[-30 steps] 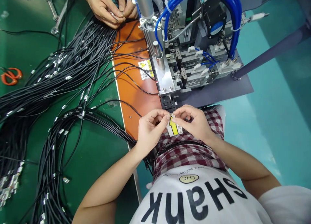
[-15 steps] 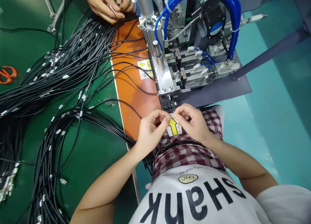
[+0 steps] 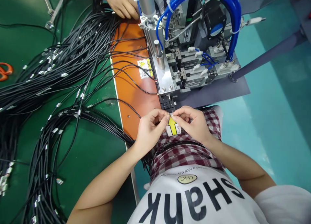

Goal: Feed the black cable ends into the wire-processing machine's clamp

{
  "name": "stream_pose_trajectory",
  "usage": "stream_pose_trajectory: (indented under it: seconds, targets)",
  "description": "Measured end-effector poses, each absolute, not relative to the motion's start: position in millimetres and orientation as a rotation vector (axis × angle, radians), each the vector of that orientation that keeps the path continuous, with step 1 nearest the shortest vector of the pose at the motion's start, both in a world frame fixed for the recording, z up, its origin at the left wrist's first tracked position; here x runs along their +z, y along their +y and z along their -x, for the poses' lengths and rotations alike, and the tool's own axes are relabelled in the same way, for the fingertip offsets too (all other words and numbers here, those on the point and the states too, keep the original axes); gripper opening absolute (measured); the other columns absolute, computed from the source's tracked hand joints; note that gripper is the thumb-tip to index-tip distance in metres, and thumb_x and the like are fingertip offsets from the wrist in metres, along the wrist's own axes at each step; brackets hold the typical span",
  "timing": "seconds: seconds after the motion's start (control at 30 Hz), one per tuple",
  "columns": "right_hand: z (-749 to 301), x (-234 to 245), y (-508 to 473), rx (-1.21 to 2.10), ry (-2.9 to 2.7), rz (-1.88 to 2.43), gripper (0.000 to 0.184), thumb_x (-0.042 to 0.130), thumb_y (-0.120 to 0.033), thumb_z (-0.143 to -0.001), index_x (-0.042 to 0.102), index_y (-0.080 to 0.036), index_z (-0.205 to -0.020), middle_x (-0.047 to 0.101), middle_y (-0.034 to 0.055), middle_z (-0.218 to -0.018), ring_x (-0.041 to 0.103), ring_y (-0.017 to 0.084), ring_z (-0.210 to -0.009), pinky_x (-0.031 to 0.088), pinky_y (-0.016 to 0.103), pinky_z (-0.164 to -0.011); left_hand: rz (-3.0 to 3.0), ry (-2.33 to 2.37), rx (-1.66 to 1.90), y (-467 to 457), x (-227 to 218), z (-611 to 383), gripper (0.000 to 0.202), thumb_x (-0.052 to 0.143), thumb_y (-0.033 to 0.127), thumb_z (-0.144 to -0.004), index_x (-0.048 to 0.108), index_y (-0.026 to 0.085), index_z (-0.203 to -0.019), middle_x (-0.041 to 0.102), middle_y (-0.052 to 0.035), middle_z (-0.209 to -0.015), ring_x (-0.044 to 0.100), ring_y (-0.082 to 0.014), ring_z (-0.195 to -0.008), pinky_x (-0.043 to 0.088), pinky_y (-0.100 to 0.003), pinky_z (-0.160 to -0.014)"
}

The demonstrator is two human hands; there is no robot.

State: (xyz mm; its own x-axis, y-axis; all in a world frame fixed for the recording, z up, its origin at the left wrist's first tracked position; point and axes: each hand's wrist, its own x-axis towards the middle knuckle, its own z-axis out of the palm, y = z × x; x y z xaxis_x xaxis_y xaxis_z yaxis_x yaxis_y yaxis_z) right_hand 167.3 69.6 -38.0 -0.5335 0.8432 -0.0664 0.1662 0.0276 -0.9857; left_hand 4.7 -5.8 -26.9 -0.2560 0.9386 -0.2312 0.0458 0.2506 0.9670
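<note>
My left hand [image 3: 152,126] is closed in a pinch at the front end of the machine's black track [image 3: 167,102]. A thin black cable [image 3: 128,104] arches over the orange plate and passes behind this hand, which appears to hold its end. Fingertip to fingertip with it, my right hand [image 3: 191,122] also pinches; a tiny light-coloured piece shows between the two, too small to name. Just below the fingertips is a white label with a yellow arrow [image 3: 173,127].
Bundles of black cables [image 3: 60,78] with silvery ends cover the green table [image 3: 97,172]. The machine [image 3: 194,62] with blue hoses stands beyond my hands, beside the orange plate [image 3: 136,91]. Another person's hand [image 3: 125,5] is at the top. Wrenches [image 3: 54,16] and orange-handled scissors [image 3: 5,71] lie left.
The other person's hands have shifted right, and only one shows clearly now. My own hands stay pinched together at nearly the same spot. The view has shifted slightly.
</note>
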Motion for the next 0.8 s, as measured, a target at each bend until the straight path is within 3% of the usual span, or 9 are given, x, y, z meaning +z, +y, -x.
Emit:
stream_pose_trajectory:
  seconds: [0.23, 0.4, 0.6, 0.8]
  targets:
    - [-166, -39, 72, 1.504, -1.826, 1.003, 0.012, 0.064, -0.03, -0.092, 0.068, -0.02, -0.086, 0.066, 0.0014, -0.082, 0.059, 0.012, -0.063, 0.043, 0.028, -0.058, -0.945, 1.511, 1.13, -5, -24, -3, 0.02, 0.072, 0.036, -0.086, 0.068, 0.017, -0.092, 0.066, -0.0028, -0.078, 0.06, -0.0131, -0.068, 0.05, -0.022, -0.058]
    - [-165, -35, 73, 1.347, -1.946, 0.984, 0.01, 0.062, -0.025, -0.093, 0.065, -0.021, -0.085, 0.062, 0.0011, -0.081, 0.055, 0.013, -0.068, 0.044, 0.029, -0.066, -0.902, 1.48, 1.097, -3, -21, -1, 0.023, 0.075, 0.036, -0.082, 0.069, 0.017, -0.092, 0.067, -0.0029, -0.078, 0.06, -0.0127, -0.067, 0.053, -0.024, -0.062]
    - [-170, -44, 73, 1.571, -1.804, 0.991, 0.012, 0.067, -0.032, -0.091, 0.067, -0.02, -0.09, 0.068, 0.0011, -0.084, 0.058, 0.012, -0.067, 0.045, 0.026, -0.062, -0.836, 1.481, 1.101, -2, -19, -1, 0.021, 0.074, 0.036, -0.084, 0.069, 0.016, -0.09, 0.068, -0.0037, -0.08, 0.06, -0.011, -0.065, 0.05, -0.021, -0.056]
    - [-167, -45, 68, 1.511, -1.832, 1.006, 0.007, 0.068, -0.025, -0.087, 0.068, -0.02, -0.083, 0.068, 0.0005, -0.081, 0.056, 0.012, -0.065, 0.045, 0.026, -0.062, -0.751, 1.477, 1.11, -3, -21, -2, 0.024, 0.076, 0.038, -0.082, 0.068, 0.017, -0.089, 0.064, -0.0018, -0.076, 0.057, -0.0099, -0.062, 0.049, -0.019, -0.052]
